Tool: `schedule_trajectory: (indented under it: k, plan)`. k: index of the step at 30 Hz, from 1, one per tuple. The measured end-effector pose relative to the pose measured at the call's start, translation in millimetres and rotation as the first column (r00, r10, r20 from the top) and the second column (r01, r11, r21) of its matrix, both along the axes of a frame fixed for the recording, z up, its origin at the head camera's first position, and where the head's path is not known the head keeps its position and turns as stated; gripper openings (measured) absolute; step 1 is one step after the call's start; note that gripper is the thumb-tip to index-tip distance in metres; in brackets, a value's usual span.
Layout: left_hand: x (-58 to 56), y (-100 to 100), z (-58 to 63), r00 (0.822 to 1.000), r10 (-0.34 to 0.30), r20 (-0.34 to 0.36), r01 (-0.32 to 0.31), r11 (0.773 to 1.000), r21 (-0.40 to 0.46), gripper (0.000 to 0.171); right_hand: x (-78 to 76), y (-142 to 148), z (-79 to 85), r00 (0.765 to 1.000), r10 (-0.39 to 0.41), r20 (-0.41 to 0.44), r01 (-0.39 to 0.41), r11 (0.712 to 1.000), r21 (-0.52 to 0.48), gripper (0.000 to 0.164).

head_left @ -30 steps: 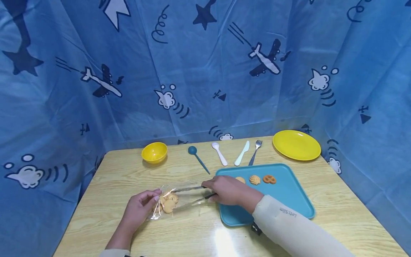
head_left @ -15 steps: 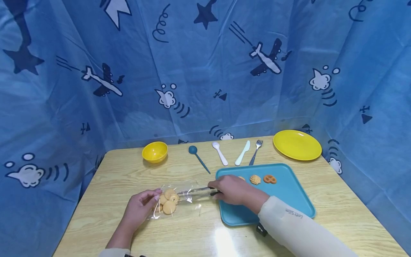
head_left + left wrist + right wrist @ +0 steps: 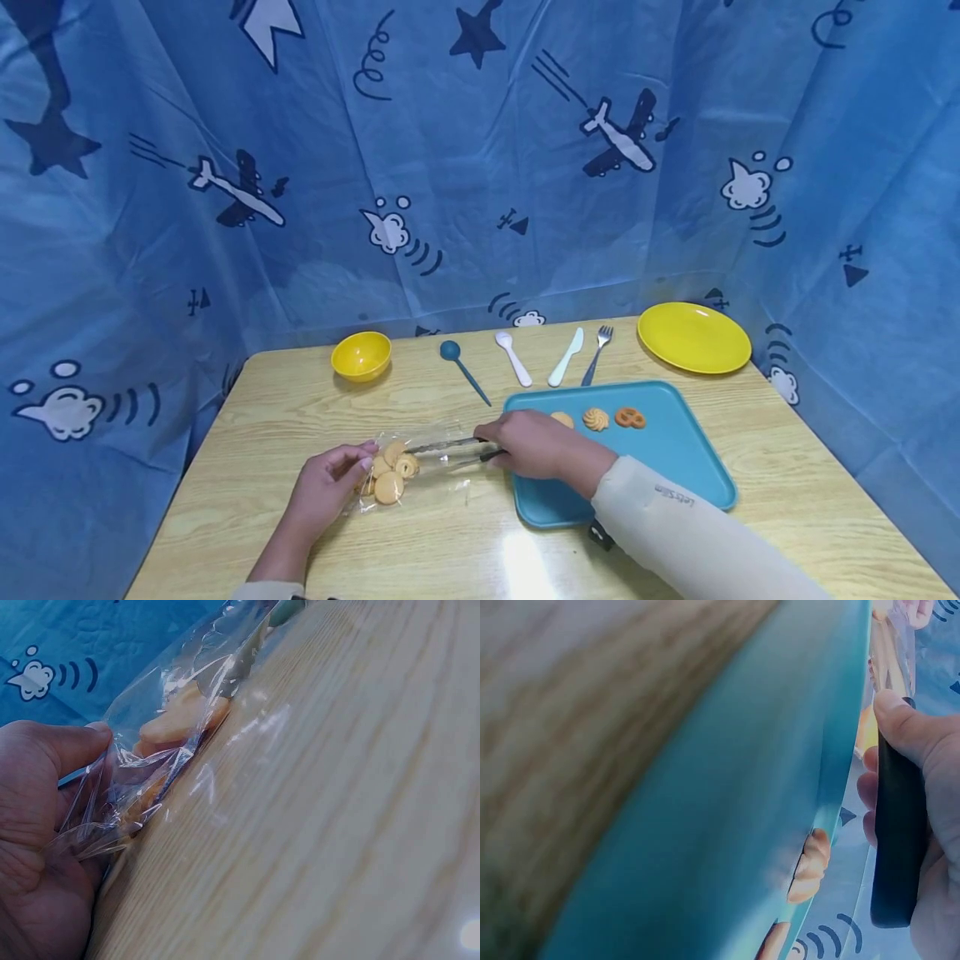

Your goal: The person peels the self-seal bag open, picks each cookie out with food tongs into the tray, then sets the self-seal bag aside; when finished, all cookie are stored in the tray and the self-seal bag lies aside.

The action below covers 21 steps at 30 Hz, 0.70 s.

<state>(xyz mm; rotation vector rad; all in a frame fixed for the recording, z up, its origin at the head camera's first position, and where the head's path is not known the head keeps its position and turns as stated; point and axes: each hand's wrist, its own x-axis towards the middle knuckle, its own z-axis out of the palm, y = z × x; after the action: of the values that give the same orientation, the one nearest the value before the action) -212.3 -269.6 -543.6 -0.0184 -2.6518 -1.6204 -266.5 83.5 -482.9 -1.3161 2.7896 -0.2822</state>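
Observation:
A clear plastic bag [image 3: 448, 493] holding several cookies [image 3: 388, 487] lies on the table in the head view. My left hand [image 3: 324, 486] pinches its closed end between thumb and fingers. In the left wrist view the thumb presses the film of the bag [image 3: 161, 694] beside the cookies. My right hand [image 3: 534, 443] grips a pair of metal tongs [image 3: 448, 445], whose arms reach through the bag's mouth and stand somewhat apart. One tip is right at the upper cookies. The right wrist view shows the fingers around the tongs' black handle [image 3: 898, 832].
Under my right forearm is a blue tray [image 3: 660, 483] bearing a round cookie [image 3: 562, 419], a swirled cookie [image 3: 596, 419] and a pretzel [image 3: 630, 417]. Behind stand a yellow bowl [image 3: 362, 357], two spoons, a knife [image 3: 566, 358], a fork [image 3: 597, 357] and a yellow plate [image 3: 693, 337].
The tongs were spread wide, then drew right with their arms close together. Now they are further left again and part way spread. Cookies shifted inside the bag; my left hand stayed put.

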Motion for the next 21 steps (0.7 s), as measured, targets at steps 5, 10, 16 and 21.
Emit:
schedule_trajectory:
  k: [5, 10, 16, 21]
  plan:
    - [-1.1, -2, -1.6, 1.000, -0.013, -0.009, 0.013, 1.000, -0.007, 0.022, 1.2, 4, -0.3, 1.000, -0.024, 0.014, 0.025, 1.000, -0.010, 0.041]
    - [-2.0, -3, -1.8, 1.000, -0.020, -0.009, 0.020, 1.000, 0.009, 0.023, 4.5, 15, 0.8, 0.997, -0.076, 0.029, 0.076, 0.997, -0.008, 0.041]
    - [-0.9, -1, -0.3, 1.000, -0.015, -0.022, 0.015, 1.000, 0.005, 0.024, 7.0, 22, 1.1, 0.996, -0.087, 0.026, 0.087, 0.996, -0.006, 0.036]
    - [-0.2, -1, 0.1, 1.000, -0.018, -0.025, 0.018, 1.000, 0.002, 0.021, 7.1, 24, -2.4, 0.997, -0.081, 0.005, 0.081, 0.997, -0.003, 0.033]
